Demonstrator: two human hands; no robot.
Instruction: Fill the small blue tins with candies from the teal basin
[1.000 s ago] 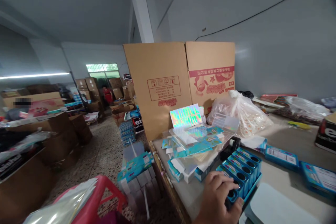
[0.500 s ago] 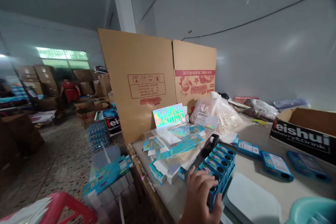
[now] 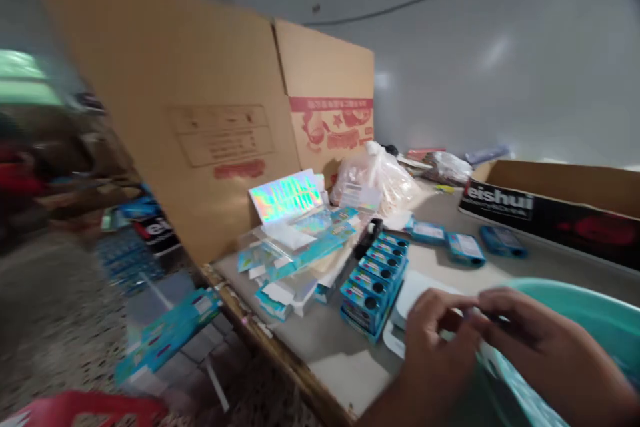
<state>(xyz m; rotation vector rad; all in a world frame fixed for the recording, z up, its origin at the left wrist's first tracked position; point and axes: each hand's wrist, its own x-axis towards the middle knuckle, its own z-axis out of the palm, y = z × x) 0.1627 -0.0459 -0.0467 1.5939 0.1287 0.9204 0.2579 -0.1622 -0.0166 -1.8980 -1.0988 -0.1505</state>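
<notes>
My left hand [image 3: 440,343] and my right hand [image 3: 543,347] meet in front of the teal basin [image 3: 543,290], fingertips pinched together. Something small and dark may be between them, but blur and the fingers hide what it is. Partly under my left hand lies a white flat plastic piece [image 3: 415,290]. To the left of it, a row of small blue boxes with dark round spots [image 3: 373,280] stands on the table, apart from both hands. Clear and bluish contents show inside the basin below my hands.
Flattened blue packaging and clear sheets [image 3: 300,247] are heaped at the table's left edge, before a tall cardboard box [image 3: 225,80]. Several blue packs [image 3: 465,247] lie near a black-printed carton [image 3: 530,213]. A tied plastic bag [image 3: 385,177] sits at the back. A red stool [image 3: 90,407] stands lower left.
My left hand has left the row of blue boxes and moved right to the basin. My right hand has come into view, meeting it. The camera has turned right.
</notes>
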